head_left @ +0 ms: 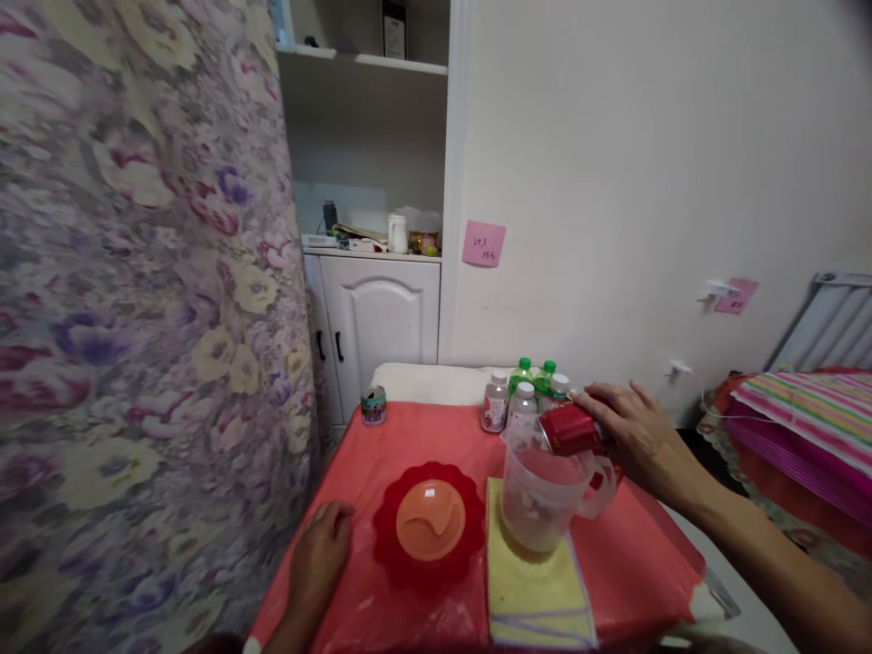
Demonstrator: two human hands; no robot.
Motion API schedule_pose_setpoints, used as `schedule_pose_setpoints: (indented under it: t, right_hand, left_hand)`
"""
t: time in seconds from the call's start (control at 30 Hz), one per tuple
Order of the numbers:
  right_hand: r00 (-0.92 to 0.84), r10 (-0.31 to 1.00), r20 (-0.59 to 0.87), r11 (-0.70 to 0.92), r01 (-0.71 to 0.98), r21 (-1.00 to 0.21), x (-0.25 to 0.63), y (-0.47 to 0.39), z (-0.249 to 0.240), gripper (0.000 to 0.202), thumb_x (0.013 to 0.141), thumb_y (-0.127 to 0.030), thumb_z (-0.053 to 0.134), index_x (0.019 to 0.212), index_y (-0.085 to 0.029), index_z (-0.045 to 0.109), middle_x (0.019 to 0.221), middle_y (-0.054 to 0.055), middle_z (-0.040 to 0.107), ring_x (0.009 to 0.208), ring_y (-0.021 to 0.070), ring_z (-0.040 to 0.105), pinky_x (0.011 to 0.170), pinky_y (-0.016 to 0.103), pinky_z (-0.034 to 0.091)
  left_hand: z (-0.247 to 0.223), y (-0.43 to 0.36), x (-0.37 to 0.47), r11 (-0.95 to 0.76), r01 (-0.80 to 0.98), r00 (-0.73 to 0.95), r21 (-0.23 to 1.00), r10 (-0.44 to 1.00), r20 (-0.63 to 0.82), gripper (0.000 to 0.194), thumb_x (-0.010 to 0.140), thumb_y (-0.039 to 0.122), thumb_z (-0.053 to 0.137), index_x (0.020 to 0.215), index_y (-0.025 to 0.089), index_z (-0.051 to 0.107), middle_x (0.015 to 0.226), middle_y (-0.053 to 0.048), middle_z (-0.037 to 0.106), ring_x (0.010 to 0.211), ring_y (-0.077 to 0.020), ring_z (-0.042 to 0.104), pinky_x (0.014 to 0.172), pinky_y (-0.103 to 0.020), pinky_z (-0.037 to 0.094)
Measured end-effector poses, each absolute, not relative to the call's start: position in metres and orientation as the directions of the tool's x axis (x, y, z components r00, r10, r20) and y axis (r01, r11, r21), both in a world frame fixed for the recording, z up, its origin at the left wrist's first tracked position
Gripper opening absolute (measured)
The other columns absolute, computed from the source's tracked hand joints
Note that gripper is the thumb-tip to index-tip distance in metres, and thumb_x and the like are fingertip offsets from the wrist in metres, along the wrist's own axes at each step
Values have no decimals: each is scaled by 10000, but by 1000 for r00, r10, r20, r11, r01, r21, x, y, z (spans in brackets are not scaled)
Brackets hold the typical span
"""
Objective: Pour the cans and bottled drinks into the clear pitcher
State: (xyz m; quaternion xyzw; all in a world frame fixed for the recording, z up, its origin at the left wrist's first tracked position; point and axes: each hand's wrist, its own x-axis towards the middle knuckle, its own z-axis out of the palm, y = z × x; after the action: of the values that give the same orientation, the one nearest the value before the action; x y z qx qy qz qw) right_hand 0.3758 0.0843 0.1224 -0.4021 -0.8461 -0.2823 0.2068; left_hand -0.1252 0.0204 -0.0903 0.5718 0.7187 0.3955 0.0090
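A red can [570,430] is tilted almost on its side over the mouth of a clear plastic measuring jug [538,500]. My right hand [630,431] grips the can from the right, its top end pointing left over the jug. The jug's handle faces right, and its base stands on a folded yellow cloth [538,595]. A little pale liquid seems to lie at the jug's bottom. My left hand [322,545] rests on the table's left side, fingers loosely bent, holding nothing. Between the hands lies a red scalloped plate [391,522] with an orange round lid [431,520] on it.
Several bottles, among them a white-capped bottle [495,402] and a green-capped bottle [521,374], cluster behind the jug. A small can [373,406] stands at the table's far left corner. A red cover [422,436] lies over the table. A floral curtain [150,318] hangs left.
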Motion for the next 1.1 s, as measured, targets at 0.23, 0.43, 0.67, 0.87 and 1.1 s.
schedule_pose_setpoints:
  t: [0.23,0.43,0.67,0.87,1.1]
  right_hand:
    - [-403,583,705,607,793,-50,375,85,113,612,876,-202,613,1464,-246,450,1335,153,605,1185,324,601,1029,555,484]
    - [58,847,529,422,533,-734,371,77,90,753,793,-539,731,1444,-280,456,1368,120,624,1208,354,616,1018,544,499]
    - [140,895,423,429,-16,-903,384,73,41,548,845,-504,677,1311,-241,560,1278,135,698,1127,345,672,920,512,572]
    - [177,873,455,484,-186,-855,400,75,27,443,907,-413,593,1310,-232,558,1260,146,720,1087,339,712,884,517,604]
    - [164,883,440,467,-216,-857,413,66,10,415,884,-424,608,1260,-249,576,1291,130,709,1170,348,675,983,546,552]
  left_hand:
    - [-91,20,-126,41,814,-354,579,825,440,232,820,239,425,839,234,656,917,-70,758,912,-249,705,877,-376,529]
    - [-92,19,-130,41,826,-345,563,826,446,230,801,248,449,843,234,676,923,-67,772,925,-255,717,891,-381,543]
    - [-91,22,-138,65,832,-349,551,833,429,259,787,295,457,841,227,701,942,-91,785,919,-272,734,886,-403,563]
    - [-82,26,-136,73,835,-352,546,833,427,235,736,323,488,794,267,708,912,-52,804,905,-264,748,898,-398,577]
    - [-82,31,-143,53,784,-372,618,837,400,215,681,400,557,755,285,722,863,-26,811,881,-277,753,895,-406,591]
